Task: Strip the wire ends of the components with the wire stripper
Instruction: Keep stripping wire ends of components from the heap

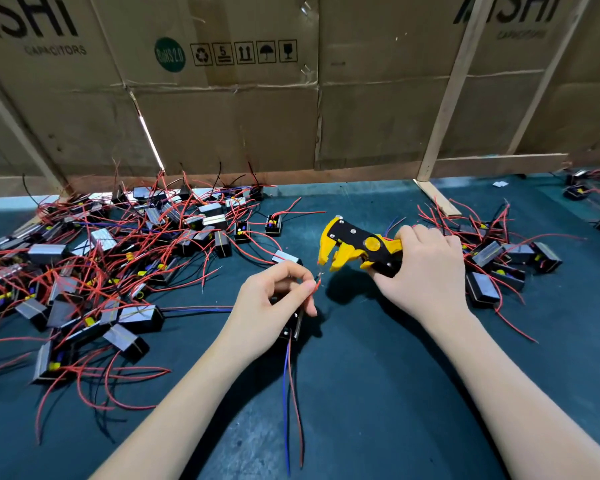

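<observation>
A: What is each of the hands doing?

B: The left hand (278, 292) pinches a red wire (315, 285) between thumb and forefinger, with its component (291, 327) tucked under the palm. The right hand (426, 268) is wrapped round the handles of the yellow and black wire stripper (357, 245), whose jaws stand apart, pointing at the wire tip.

A: Where is the wire end relative to the stripper?

B: Just below and in front of the jaws, near but not between them. The tip looks thin and pale, possibly bare strands; too small to be sure.

A: How would you do this step well?

B: I would keep the pinch close to the tip so the wire stays stiff, feed it straight into the jaws, not at an angle, then squeeze the handles fully in one go. The blue wire (284, 407) hanging from the same component towards the person should stay out of the jaws.

A: And the other components?

B: A big tangled pile (94, 265) lies to the left of the stripper on the dark surface (378, 393), and a smaller group (506, 261) to its right, beyond the right hand. Which is finished I cannot tell.
</observation>
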